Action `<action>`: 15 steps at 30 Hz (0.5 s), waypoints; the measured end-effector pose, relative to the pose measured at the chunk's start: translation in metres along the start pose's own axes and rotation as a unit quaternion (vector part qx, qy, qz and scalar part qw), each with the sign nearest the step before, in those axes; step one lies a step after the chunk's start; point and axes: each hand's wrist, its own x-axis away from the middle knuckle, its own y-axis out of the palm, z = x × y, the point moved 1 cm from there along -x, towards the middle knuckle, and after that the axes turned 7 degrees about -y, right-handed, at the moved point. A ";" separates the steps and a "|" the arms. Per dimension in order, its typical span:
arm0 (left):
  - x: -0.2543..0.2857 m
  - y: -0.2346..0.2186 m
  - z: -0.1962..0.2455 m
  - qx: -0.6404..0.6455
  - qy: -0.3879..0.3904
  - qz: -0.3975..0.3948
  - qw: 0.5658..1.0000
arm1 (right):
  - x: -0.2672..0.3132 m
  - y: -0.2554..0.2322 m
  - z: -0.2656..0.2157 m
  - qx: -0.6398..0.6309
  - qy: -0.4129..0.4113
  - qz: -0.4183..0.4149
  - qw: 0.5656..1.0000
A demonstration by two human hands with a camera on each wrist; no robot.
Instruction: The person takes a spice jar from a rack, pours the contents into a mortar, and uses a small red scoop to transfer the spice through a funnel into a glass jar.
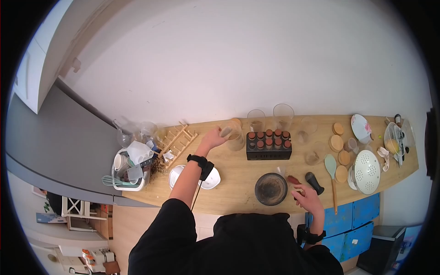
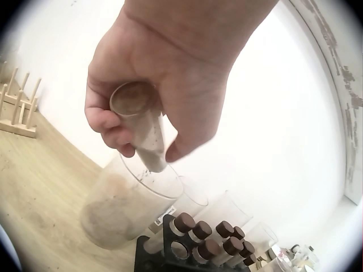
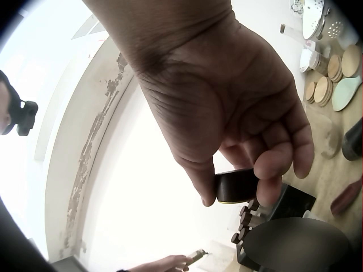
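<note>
My left hand (image 1: 212, 139) grips a clear tube (image 2: 148, 133) between thumb and fingers. The tube tilts down, its far end over the rim of a tall glass jar (image 2: 122, 207) with cloudy walls; small dark specks show at that rim. My right hand (image 3: 238, 113) pinches a dark brown cap (image 3: 235, 186) with a thin gold edge between thumb and fingertips. In the head view this hand is just right of a dark stone mortar (image 1: 271, 189) dusted with brownish powder. A black rack (image 1: 269, 150) of tubes with brown caps stands right of the jar.
A black pestle (image 1: 314, 182), a green spatula (image 1: 331, 167), round wooden lids (image 1: 336, 143) and a white colander (image 1: 367, 172) lie to the right. Glass jars (image 1: 283, 117) stand behind the rack. Leftward are white bowls (image 1: 210, 179), a wooden peg rack (image 1: 176, 144) and a filled white basin (image 1: 130, 187).
</note>
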 end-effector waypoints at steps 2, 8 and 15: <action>-0.006 0.005 -0.008 -0.005 0.005 -0.001 1.000 | 0.000 0.001 0.001 0.003 -0.001 0.000 1.000; -0.015 -0.001 0.000 -0.034 -0.086 -0.098 0.991 | 0.002 0.002 -0.001 -0.011 0.004 0.001 1.000; -0.004 0.000 -0.005 -0.021 0.010 -0.001 1.000 | 0.003 0.003 -0.001 0.001 0.012 0.001 1.000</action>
